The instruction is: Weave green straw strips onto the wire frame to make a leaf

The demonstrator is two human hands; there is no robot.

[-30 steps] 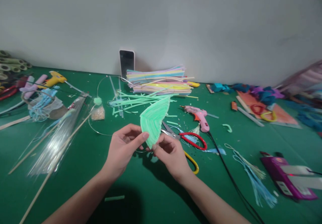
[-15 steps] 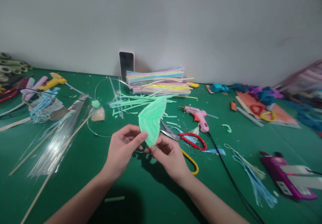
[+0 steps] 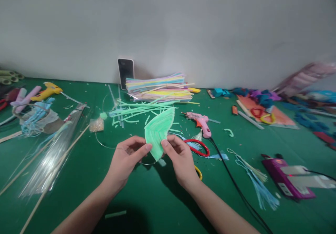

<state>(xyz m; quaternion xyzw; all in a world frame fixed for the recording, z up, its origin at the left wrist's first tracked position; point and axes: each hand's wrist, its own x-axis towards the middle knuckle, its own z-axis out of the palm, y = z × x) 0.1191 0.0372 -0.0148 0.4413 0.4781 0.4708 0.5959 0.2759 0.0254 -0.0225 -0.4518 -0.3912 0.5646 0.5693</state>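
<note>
Between my hands is a mint-green wing-shaped piece (image 3: 159, 129), made of fuzzy strips lying side by side like pipe cleaners. My left hand (image 3: 128, 162) pinches its lower left edge, thumb on the near face. On the other side, my right hand (image 3: 180, 160) grips the lower right edge between thumb and fingers. The fingers behind the piece are partly hidden. Close to the right hand lie scissors with a red handle (image 3: 198, 148) and a yellow handle (image 3: 198, 172), their blades covered. Loose green pipe cleaners (image 3: 136, 110) lie just beyond.
A pink glue gun (image 3: 201, 122) trails a black cord at right. Bundled pipe cleaners (image 3: 160, 88) lie before a leaning phone (image 3: 126, 73). Left are a yellow glue gun (image 3: 48, 91), clear plastic sleeves (image 3: 56, 153) and thin sticks. A purple device (image 3: 287, 178) and tassels (image 3: 258, 181) are right.
My right thumb and fingers have moved up from the bottom tip to the right edge of the green piece. The piece sits slightly lower, and the view has shifted a little right.
</note>
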